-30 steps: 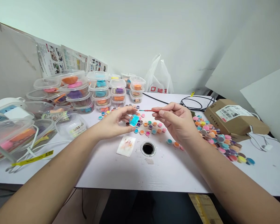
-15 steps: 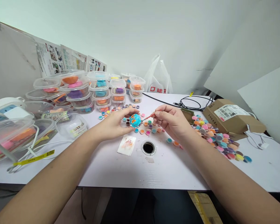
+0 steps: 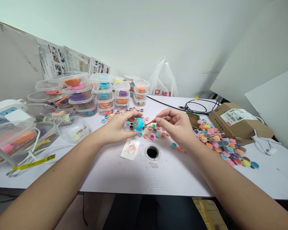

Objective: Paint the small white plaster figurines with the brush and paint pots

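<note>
My left hand [image 3: 120,127] holds a small round blue figure [image 3: 139,124] with orange markings between thumb and fingers, above the table. My right hand [image 3: 175,123] pinches a thin red brush [image 3: 151,122], its tip pointing left at the figure's right side. Whether the tip touches the figure is too small to tell. Small paint pots [image 3: 152,136] of many colours lie on the table behind and below the hands. A stained white tissue [image 3: 130,149] lies in front of my left hand.
Stacked clear tubs [image 3: 83,99] with coloured pieces fill the left, near a power strip [image 3: 4,116]. A round hole [image 3: 152,152] is front centre. At right are a heap of paint pots [image 3: 227,145] and a cardboard box [image 3: 235,123]; a plastic bag [image 3: 162,80] stands behind.
My right hand and the brush have shifted slightly left, nearer the blue figure. The figure looks slightly turned in my left hand, which has stayed in nearly the same place.
</note>
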Tool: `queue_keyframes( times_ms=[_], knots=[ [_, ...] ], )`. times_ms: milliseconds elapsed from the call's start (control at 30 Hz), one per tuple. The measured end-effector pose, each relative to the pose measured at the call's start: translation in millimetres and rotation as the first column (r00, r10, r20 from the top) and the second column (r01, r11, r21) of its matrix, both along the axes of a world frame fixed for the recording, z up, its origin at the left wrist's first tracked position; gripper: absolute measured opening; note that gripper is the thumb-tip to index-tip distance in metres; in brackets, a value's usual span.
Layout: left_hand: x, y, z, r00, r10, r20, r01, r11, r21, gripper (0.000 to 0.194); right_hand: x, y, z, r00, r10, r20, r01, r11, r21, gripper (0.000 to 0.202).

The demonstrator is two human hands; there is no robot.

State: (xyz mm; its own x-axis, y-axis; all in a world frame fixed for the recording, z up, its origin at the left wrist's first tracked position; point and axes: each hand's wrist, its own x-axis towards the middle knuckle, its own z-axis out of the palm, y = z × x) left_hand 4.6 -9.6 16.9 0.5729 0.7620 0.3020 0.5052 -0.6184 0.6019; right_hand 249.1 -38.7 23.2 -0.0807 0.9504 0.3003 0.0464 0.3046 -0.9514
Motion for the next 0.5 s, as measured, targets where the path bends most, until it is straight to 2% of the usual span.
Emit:
queue_keyframes(
  times_ms=[167,267,367,500],
  knots=[
    [0.8,-0.4,1.1,1.0,0.014,0.0,-0.014,1.0,0.011,0.059,0.9,2.3,-1.5,0.983,-0.185,-0.018,0.186,0.977,0.105,0.017],
    [0.1,-0.3,0.6,1.0,0.002,-0.027,-0.002,1.0,0.025,0.062,3.3,4.3,-1.7,0.973,-0.229,-0.032,0.231,0.963,0.139,0.017],
    [-0.7,0.6,-0.9,0.999,0.008,-0.036,-0.007,0.999,0.034,0.063,4.6,5.3,-3.3,0.978,-0.204,0.035,0.195,0.965,0.173,0.015],
    [-0.7,2.4,0.6,0.996,0.087,-0.01,-0.086,0.994,0.063,0.06,3.7,7.2,-12.1,0.971,-0.061,0.231,0.025,0.988,0.153,0.007]
  ],
)
